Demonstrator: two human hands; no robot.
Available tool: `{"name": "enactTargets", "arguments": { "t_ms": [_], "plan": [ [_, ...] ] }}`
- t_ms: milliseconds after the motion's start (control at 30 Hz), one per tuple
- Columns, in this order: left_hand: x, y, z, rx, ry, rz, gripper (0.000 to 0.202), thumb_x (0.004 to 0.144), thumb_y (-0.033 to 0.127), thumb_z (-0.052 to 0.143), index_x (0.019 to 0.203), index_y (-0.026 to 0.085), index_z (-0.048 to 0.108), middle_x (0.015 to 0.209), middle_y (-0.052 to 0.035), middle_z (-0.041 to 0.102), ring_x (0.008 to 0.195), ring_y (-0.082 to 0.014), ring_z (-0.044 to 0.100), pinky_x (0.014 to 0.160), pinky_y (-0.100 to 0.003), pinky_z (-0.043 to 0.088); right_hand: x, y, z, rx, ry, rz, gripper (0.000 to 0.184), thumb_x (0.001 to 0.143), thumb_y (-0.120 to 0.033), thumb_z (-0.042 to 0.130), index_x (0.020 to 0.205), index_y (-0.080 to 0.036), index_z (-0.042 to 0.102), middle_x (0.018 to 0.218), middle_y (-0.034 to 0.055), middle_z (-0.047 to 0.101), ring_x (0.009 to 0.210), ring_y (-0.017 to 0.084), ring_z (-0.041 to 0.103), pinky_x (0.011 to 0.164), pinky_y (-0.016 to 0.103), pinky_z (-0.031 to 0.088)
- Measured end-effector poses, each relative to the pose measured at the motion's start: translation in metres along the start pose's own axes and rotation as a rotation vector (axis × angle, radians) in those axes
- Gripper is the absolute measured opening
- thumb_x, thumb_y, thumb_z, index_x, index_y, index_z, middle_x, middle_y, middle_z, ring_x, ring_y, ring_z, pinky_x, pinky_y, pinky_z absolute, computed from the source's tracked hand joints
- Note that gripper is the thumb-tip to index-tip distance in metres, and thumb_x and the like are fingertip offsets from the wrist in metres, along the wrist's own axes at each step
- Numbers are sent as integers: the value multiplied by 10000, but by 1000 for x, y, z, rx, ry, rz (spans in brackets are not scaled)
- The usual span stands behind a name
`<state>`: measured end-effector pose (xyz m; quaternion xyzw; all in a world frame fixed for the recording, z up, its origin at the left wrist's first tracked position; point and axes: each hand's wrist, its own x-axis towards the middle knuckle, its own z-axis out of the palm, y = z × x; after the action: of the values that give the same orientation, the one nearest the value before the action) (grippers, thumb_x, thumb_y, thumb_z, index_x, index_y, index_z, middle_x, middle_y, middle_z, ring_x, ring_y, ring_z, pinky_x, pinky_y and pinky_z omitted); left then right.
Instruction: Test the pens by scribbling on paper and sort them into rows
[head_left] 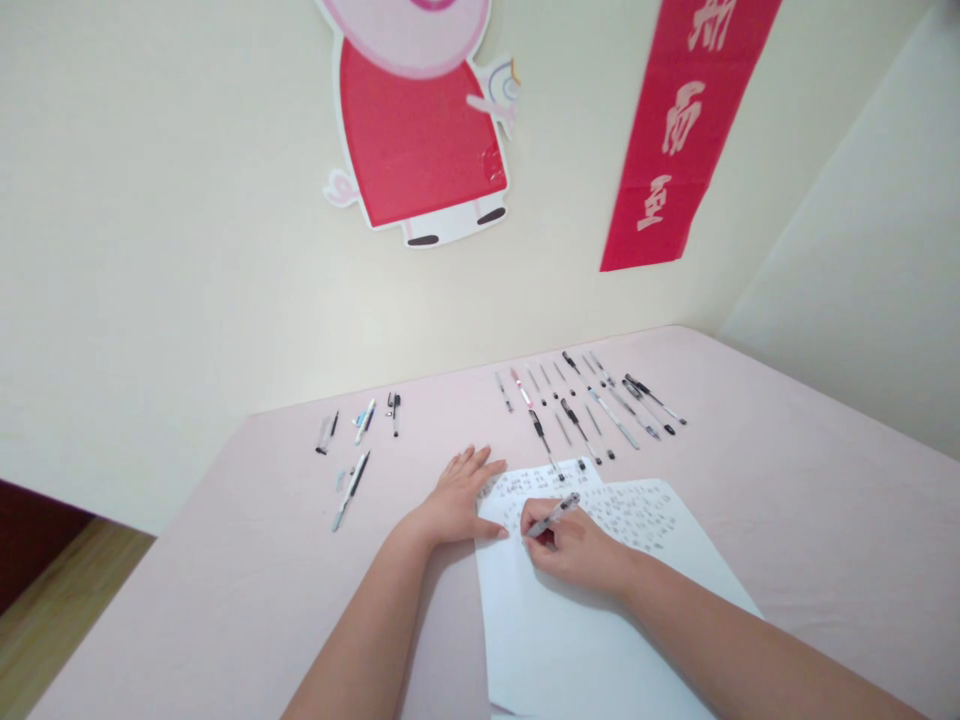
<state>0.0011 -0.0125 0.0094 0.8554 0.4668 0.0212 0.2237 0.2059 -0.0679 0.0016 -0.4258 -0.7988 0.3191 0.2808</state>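
My right hand (pixel 566 545) is closed around a pen (pixel 561 512) with a clear barrel, its tip down near a white sheet of paper (pixel 570 640). Rows of small handwritten characters cover the upper part of that sheet; the lower part is blank. The pen's tip is hidden by my fingers. My left hand (pixel 461 505) lies flat with fingers spread, its thumb and fingertips on the left edge of the paper. A second written sheet (pixel 517 482) shows beyond the top edge of the first.
Several pens and refills, including a black pen (pixel 581 430) and a pink pen (pixel 521 387), lie in rows beyond the paper. More pens and parts, such as a black-and-white pen (pixel 351 490), lie to the left. The pink table cover (pixel 825 540) meets the wall behind.
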Motion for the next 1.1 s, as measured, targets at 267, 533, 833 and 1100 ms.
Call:
{"name": "enactTargets", "arguments": {
  "t_ms": [267, 533, 833, 1100],
  "plan": [
    [0, 0, 1, 21, -7, -4, 964, 587, 594, 685, 1397, 246, 298, 1522, -100, 104, 1389, -311, 15, 1119, -482, 73, 0, -4, -3, -13, -20, 2, 116, 652, -74, 482, 639, -180, 528, 562, -37, 488, 531, 99, 449, 528, 206, 349],
    [0, 1, -1, 18, -15, -7, 961, 588, 593, 682, 1396, 247, 294, 1523, -100, 102, 1390, -307, 12, 1116, -482, 71, 0, 0, -2, -28, 9, 2, 128, 638, -63, 477, 632, -182, 522, 557, -43, 480, 527, 97, 442, 523, 202, 341],
    [1, 0, -1, 6, -3, 5, 960, 586, 583, 690, 1395, 244, 299, 1520, -108, 111, 1389, -311, 18, 1114, -491, 76, 0, -5, -4, -14, -10, -18, 144, 645, -67, 465, 624, -189, 537, 557, -35, 505, 526, 103, 448, 522, 208, 348],
    [0, 1, -1, 5, -2, 7, 961, 586, 606, 679, 1394, 244, 304, 1520, -102, 124, 1388, -322, 31, 1115, -493, 78, -1, 0, -2, -30, -3, -29, 146, 627, -57, 449, 622, -184, 519, 561, -36, 482, 528, 103, 440, 529, 216, 332]
  ]
}}
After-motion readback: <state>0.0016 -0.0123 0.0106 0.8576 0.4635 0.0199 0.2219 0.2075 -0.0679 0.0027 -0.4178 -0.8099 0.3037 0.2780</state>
